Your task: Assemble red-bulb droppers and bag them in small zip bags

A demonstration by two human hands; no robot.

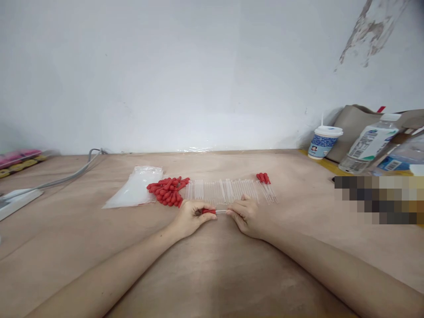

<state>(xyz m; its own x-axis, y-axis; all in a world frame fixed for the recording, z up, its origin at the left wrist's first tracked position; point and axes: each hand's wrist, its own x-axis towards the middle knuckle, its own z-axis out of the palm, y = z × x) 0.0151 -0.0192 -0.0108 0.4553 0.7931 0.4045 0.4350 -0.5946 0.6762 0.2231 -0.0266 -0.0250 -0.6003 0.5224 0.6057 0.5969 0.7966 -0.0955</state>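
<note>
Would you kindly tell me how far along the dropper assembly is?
Done: about three capped droppers lie on the right. In hand: the left hand pinches a red bulb onto a clear tube held by the right hand. Left: the row of bare tubes and the pile of red bulbs, so most remains.

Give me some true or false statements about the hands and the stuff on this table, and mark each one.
The left hand pinches a red bulb. True.
The right hand holds scissors. False: it holds a clear tube.
The pile of red bulbs lies left of the row of clear tubes. True.
The plastic bag lies right of that row. False: it lies left of the pile.
The lidded cup stands far right of both hands. True.
</note>
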